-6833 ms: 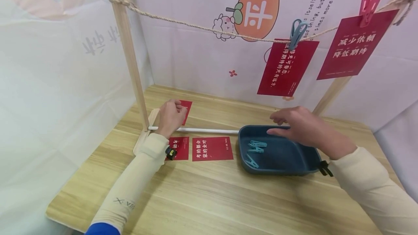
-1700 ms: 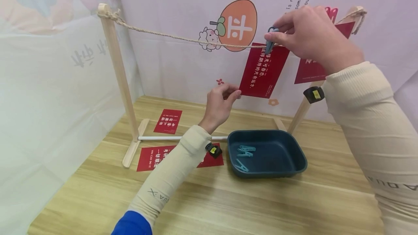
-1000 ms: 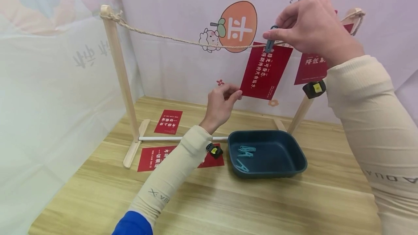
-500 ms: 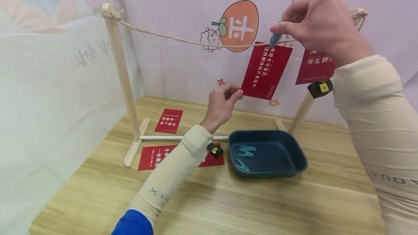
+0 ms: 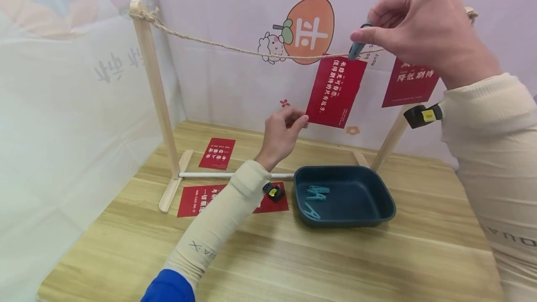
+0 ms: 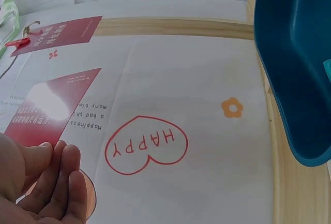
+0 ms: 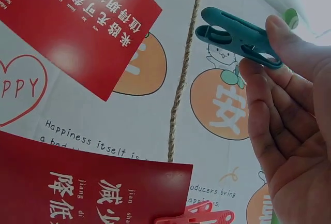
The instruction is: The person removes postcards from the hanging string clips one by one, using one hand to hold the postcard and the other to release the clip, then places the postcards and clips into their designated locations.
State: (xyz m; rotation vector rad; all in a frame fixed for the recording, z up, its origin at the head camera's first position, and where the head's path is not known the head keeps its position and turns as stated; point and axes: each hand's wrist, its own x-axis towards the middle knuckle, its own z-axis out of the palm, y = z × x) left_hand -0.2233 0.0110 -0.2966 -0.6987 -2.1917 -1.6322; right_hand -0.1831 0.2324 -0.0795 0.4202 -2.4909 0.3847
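Note:
In the head view my left hand (image 5: 278,136) pinches a red card (image 5: 335,90) with white lettering at its lower left corner. The card's upper edge is level with a twine line (image 5: 226,48). Above it, my right hand (image 5: 432,31) pinches a blue-grey clothespin (image 5: 357,49) between thumb and fingers. From the right wrist, the clothespin (image 7: 238,38) stands clear of both the twine (image 7: 179,87) and the card (image 7: 88,27). A second red card (image 5: 411,80) hangs to the right, held by a pink clothespin (image 7: 199,214); in the head view my right hand covers its top.
A dark blue tray (image 5: 390,199) with several teal clothespins (image 5: 316,194) stands on the wooden table (image 5: 319,264). More red cards (image 5: 217,153) lie at the left, partly under my left forearm. Wooden posts (image 5: 153,83) bear the twine; a white rod (image 5: 205,175) runs along the base.
My right hand reached from over the tray to the clothespin on the line, then lifted it up and right off the card. My left hand went from the table to the card's corner.

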